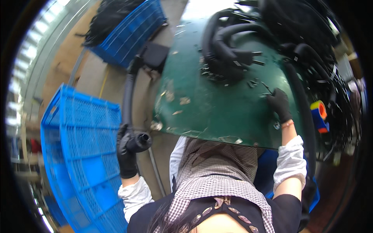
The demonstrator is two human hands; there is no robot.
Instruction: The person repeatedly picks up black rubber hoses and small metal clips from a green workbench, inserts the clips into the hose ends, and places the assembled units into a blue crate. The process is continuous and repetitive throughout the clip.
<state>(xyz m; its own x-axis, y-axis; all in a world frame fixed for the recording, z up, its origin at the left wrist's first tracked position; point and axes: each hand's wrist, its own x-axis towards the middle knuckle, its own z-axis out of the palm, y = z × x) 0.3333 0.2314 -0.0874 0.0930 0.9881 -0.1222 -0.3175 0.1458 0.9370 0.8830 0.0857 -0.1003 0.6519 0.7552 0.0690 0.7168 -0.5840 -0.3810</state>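
Observation:
My left hand (127, 145), in a black glove, is wrapped round a black foam tube (128, 93) off the left side of the table. The tube's round hollow end (143, 139) points right, and its length runs up toward a dark stool seat. My right hand (279, 104), also in a black glove, is low over the green table (217, 110) at the right. Its fingers are bent together beside a thin dark sliver (267, 87); whether they pinch it is too small to tell. Small metallic clips (253, 82) lie just beyond that hand.
Curved black foam tubes (217, 42) are heaped at the table's far side, with more black tubing (316, 62) along the right. A yellow, orange and blue roll (319, 112) sits there. Blue crates (91, 143) stand at left; another blue crate (130, 37) holds black material.

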